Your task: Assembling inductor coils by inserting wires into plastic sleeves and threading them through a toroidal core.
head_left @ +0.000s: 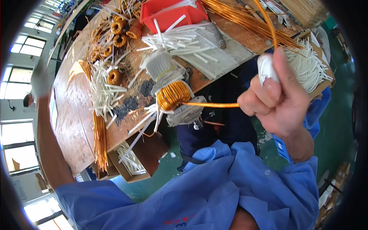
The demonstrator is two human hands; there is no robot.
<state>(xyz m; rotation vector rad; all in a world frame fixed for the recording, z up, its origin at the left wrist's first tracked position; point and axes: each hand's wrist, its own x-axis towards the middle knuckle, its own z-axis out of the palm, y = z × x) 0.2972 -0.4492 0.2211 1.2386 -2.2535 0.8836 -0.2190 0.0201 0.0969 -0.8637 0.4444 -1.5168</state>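
A copper-wound ring coil (173, 96) sits at the table's front edge on a grey padded clamp (160, 68). White sleeves (157, 115) and thin wire ends stick out of its left side. From its right side a bundle of copper wire (214, 104) runs taut to my right hand (278, 94), which is closed on it. The bundle comes out again above the thumb and curves up. White tape (266, 69) wraps one finger of that hand. My left hand (41, 78) is raised at the far left, away from the coil. Motion smears its fingers.
Finished ring coils (119, 40) and loose white tubes (105, 90) lie on the wooden table (78, 126). Behind stands a red bin (147, 17). Long copper wires (245, 23) lie at the back right. Boxes of white tubes (306, 65) stand right and below the table.
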